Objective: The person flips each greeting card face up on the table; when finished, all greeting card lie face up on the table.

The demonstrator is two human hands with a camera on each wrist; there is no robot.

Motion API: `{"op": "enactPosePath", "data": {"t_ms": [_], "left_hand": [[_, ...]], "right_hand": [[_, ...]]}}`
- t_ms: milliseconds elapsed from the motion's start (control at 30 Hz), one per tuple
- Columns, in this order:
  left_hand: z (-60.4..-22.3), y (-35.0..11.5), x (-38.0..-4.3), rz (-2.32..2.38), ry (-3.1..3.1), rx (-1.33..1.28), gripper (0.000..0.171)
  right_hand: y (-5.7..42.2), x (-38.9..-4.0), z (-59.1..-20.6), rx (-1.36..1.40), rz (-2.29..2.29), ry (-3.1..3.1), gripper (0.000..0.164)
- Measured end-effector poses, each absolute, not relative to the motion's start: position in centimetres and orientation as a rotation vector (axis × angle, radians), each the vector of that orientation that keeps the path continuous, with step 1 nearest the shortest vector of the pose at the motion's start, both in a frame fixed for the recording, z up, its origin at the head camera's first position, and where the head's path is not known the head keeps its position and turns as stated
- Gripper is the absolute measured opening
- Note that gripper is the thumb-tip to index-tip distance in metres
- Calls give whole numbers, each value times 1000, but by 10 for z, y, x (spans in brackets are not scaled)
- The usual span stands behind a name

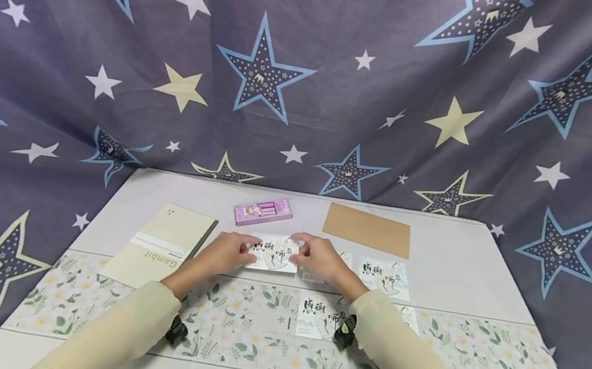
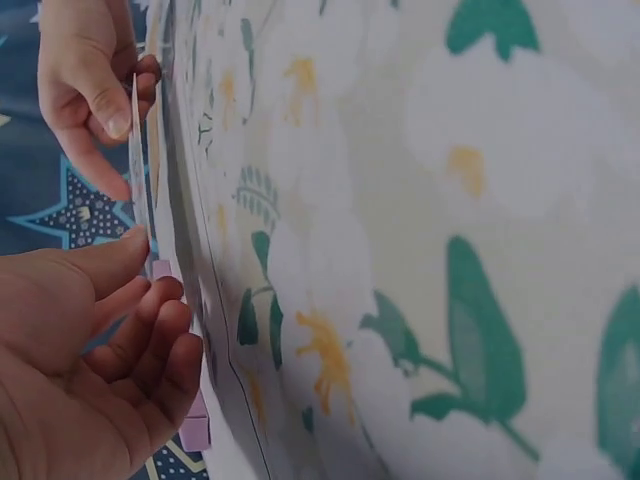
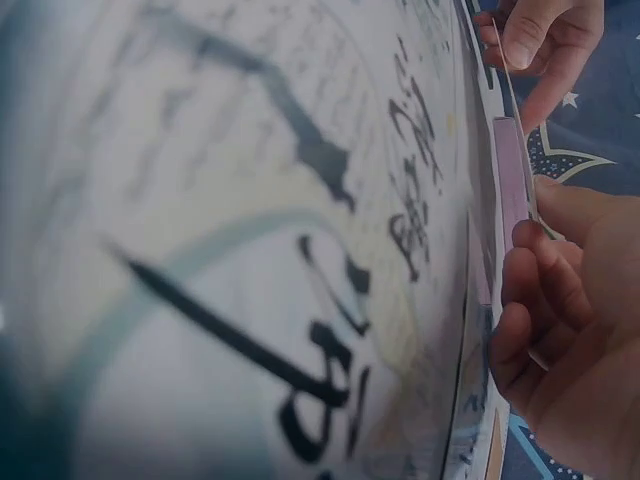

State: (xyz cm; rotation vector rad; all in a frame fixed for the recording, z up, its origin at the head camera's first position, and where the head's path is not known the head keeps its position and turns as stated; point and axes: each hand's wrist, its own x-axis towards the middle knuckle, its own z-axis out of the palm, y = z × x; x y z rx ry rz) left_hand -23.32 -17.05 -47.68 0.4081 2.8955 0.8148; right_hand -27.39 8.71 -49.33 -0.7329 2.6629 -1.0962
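Observation:
Both hands hold one white card point(image 1: 274, 254) with black brush lettering over the middle of the table. My left hand point(image 1: 228, 253) pinches its left edge between thumb and fingers, and my right hand point(image 1: 319, 256) pinches the right edge. In the left wrist view the card point(image 2: 139, 165) appears edge-on between the two hands, raised off the tabletop. A matching card point(image 1: 384, 278) lies to the right, another point(image 1: 317, 316) lies nearer on the flowered band, and one more point(image 1: 311, 275) is partly hidden under my right hand. The right forearm covers most of a further card point(image 1: 410, 317).
A cream notebook point(image 1: 157, 247) lies at the left beside my left forearm. A purple pen box point(image 1: 263, 212) sits behind the held card, and a brown kraft sheet point(image 1: 368, 230) lies at the back right. A star-patterned curtain point(image 1: 311, 85) hangs behind the table.

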Motion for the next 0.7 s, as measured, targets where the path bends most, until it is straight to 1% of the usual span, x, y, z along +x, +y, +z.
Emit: {"op": "enactPosePath", "data": {"t_ms": [333,700], "left_hand": [[-478,-164,-235,629,2923,428,49],[-474,-155,-238,490,2891,326,46]], "right_hand": [[83,-272,-496,-697,-918,2709,52],[79,-268,-493,-716,-820,2704,52]]}}
